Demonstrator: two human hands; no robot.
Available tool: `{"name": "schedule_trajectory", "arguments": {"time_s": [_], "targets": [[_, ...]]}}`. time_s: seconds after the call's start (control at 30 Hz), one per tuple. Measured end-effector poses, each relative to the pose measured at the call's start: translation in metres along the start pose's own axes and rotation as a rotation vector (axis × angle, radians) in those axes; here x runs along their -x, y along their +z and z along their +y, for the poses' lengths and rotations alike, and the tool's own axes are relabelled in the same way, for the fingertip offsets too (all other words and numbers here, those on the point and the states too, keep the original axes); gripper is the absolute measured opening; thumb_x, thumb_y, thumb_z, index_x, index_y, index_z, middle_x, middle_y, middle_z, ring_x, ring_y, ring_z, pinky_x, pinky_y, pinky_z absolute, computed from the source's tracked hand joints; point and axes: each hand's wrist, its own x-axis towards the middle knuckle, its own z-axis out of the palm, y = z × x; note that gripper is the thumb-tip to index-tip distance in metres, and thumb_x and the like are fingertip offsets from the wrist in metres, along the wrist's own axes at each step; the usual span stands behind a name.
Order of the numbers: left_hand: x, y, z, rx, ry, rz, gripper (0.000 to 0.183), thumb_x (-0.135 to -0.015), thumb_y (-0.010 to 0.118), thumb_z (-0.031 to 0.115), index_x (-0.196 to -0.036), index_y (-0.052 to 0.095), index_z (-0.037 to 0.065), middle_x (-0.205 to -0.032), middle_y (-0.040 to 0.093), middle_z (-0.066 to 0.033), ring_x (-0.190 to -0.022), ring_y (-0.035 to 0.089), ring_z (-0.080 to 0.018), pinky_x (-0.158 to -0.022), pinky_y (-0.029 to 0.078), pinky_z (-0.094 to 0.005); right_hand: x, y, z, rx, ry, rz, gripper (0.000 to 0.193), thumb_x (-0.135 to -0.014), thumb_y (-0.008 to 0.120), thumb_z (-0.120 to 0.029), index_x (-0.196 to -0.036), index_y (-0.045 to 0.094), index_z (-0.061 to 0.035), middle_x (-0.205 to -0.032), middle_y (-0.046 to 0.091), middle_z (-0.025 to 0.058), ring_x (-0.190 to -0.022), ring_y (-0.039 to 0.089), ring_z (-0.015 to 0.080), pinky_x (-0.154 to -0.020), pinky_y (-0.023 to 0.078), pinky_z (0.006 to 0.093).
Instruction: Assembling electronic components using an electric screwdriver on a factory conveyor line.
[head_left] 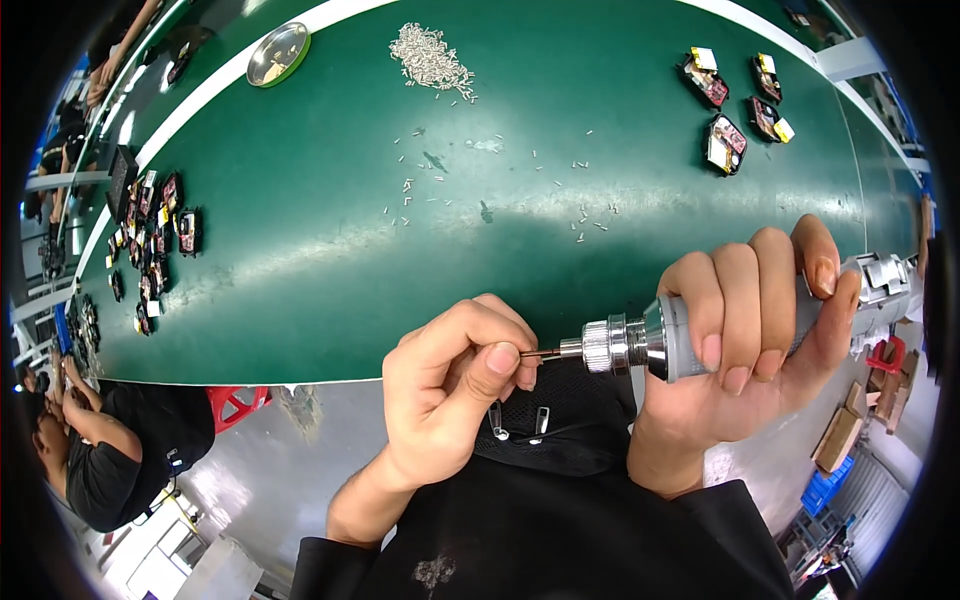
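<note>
My right hand (745,330) is wrapped round a grey and silver electric screwdriver (685,340), held level with its nose to the left. A thin bit (545,353) runs from the silver chuck to my left hand (455,370). There, the thumb and forefinger are pinched round the bit's tip. Whether a small screw sits between those fingertips is hidden. Both hands are raised at the table's near edge, in front of my black clothing.
On the green table (330,200) lies a heap of small silver screws (428,58), with more scattered nearer. A round dish (279,54) stands far left. Several small black-cased units (155,240) cluster at left; several more (724,145) lie far right. Another person (120,450) sits at left.
</note>
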Motion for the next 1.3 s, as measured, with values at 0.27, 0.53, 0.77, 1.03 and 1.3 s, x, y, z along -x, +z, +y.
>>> {"name": "schedule_trajectory", "arguments": {"time_s": [0.27, 0.53, 0.77, 1.03, 1.3], "targets": [[-0.014, -0.006, -0.004, -0.597, 0.232, 0.02, 0.007, -0.081, 0.06, -0.007, -0.079, 0.055, -0.004, -0.07, 0.057, -0.0095, -0.055, 0.05, -0.017, -0.051, 0.04, -0.0259, -0.004, -0.011, 0.007, 0.055, 0.0, 0.02, 0.023, -0.1, 0.038, -0.026, -0.092, 0.047, -0.0056, -0.052, 0.037, -0.0015, -0.042, 0.037, 0.0091, -0.05, 0.036, 0.0264], [-0.046, -0.063, 0.05, -0.941, 0.354, 0.287, 0.041, -0.094, 0.049, 0.023, -0.123, 0.048, -0.006, -0.084, 0.057, -0.0092, -0.072, 0.051, -0.0145, -0.065, 0.042, -0.0263, -0.01, -0.02, 0.013, 0.026, -0.01, 0.252, 0.018, -0.099, 0.042, -0.026, -0.091, 0.041, -0.0105, -0.053, 0.036, -0.0038, -0.041, 0.036, 0.0073, -0.047, 0.037, 0.0249], [-0.187, -0.293, 0.148, -1.77, 0.261, 0.706, 0.044, -0.087, 0.062, 0.025, -0.118, 0.05, -0.004, -0.092, 0.062, -0.0186, -0.084, 0.061, -0.0274, -0.076, 0.048, -0.0364, 0.009, -0.019, 0.04, 0.037, 0.141, 0.262, 0.017, -0.096, 0.053, -0.017, -0.093, 0.038, -0.0098, -0.055, 0.033, -0.0041, -0.044, 0.033, 0.0051, -0.049, 0.035, 0.022], [-0.254, -0.391, 0.142, -1.801, -0.043, 0.879, 0.053, -0.077, 0.069, 0.035, -0.111, 0.055, -0.003, -0.106, 0.059, -0.0271, -0.101, 0.057, -0.0421, -0.089, 0.045, -0.0453, 0.018, -0.023, 0.036, 0.064, 0.182, 0.258, 0.025, -0.092, 0.058, -0.022, -0.089, 0.036, -0.0117, -0.052, 0.033, -0.003, -0.04, 0.035, 0.0071, -0.046, 0.038, 0.0238], [-0.226, -0.34, 0.135, -1.577, 0.302, 0.559, 0.034, -0.079, 0.067, 0.01, -0.11, 0.058, -0.002, -0.093, 0.067, -0.015, -0.085, 0.065, -0.0184, -0.076, 0.051, -0.0306, 0.02, -0.026, 0.031, 0.011, 0.197, 0.258, 0.022, -0.09, 0.059, -0.018, -0.091, 0.039, -0.0103, -0.053, 0.037, 0.0004, -0.043, 0.039, 0.0127, -0.05, 0.039, 0.0295]]}}
